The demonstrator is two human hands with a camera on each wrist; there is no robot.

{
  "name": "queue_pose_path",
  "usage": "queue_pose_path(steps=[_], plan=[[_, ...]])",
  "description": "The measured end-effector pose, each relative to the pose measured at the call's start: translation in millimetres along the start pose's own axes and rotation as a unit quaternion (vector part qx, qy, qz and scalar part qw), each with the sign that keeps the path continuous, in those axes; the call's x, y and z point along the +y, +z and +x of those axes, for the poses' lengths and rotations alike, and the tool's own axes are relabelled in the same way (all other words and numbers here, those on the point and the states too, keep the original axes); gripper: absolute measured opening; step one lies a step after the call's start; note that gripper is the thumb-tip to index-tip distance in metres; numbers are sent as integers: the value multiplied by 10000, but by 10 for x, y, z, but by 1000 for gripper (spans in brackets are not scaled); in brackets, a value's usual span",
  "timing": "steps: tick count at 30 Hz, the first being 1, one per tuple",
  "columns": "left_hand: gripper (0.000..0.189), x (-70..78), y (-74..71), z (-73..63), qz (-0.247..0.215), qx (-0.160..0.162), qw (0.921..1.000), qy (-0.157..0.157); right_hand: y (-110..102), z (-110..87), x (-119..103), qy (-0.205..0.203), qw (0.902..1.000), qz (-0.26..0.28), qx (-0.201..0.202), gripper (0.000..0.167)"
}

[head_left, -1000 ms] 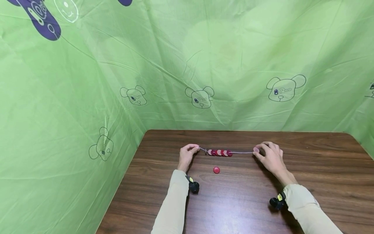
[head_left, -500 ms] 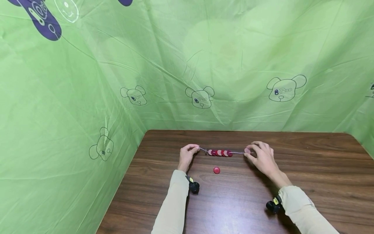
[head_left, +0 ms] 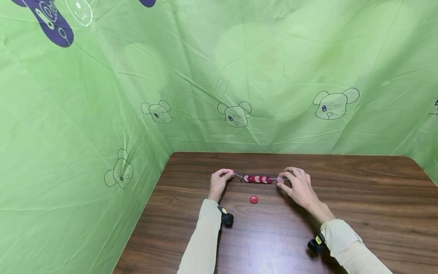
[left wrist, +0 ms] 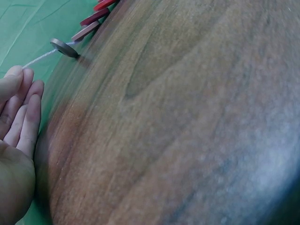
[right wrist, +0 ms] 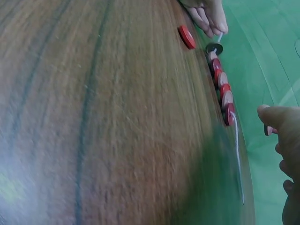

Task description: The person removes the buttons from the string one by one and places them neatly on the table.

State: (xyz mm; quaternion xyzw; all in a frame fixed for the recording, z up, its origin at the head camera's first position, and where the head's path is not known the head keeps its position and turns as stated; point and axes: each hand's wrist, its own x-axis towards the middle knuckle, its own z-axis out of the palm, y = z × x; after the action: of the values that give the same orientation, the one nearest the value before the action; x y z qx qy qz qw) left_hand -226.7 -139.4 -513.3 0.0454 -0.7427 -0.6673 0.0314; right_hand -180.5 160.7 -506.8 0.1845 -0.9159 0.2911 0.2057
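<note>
My left hand (head_left: 218,184) pinches one end of a pale string (left wrist: 40,58) between thumb and fingertips. A dark button (left wrist: 64,48) stands on edge on the string near that hand. Beyond it, a row of overlapping pink, red and maroon buttons (head_left: 257,179) lies along the string. My right hand (head_left: 300,190) pinches a pink button (head_left: 280,180) just right of the row, between thumb and fingers. In the right wrist view, this button is largely covered by the thumb, and the string's loose tail (right wrist: 237,154) lies apart from it.
A single red button (head_left: 254,199) lies nearer the person, below the row. The brown wooden table (head_left: 359,198) runs back to a green cloth backdrop (head_left: 280,133). Another green cloth wall (head_left: 68,152) stands along the left side.
My right hand has moved left along the string with the pink button, from the string's far end to close beside the row. The left hand and the row have stayed put.
</note>
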Motion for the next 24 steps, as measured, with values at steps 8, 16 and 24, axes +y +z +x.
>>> queue_pose_path(steps=[8, 16, 24], plan=[[17, -202, 13, 99, -57, 157, 9998, -83, 54, -1, -120, -183, 9998, 49, -89, 26], [15, -189, 27, 91, -98, 225, 9997, -43, 77, 4, -222, -279, 9991, 156, -277, 28], [13, -196, 27, 92, -55, 260, 9996, -45, 141, -19, -318, -474, 9983, 201, -274, 29]])
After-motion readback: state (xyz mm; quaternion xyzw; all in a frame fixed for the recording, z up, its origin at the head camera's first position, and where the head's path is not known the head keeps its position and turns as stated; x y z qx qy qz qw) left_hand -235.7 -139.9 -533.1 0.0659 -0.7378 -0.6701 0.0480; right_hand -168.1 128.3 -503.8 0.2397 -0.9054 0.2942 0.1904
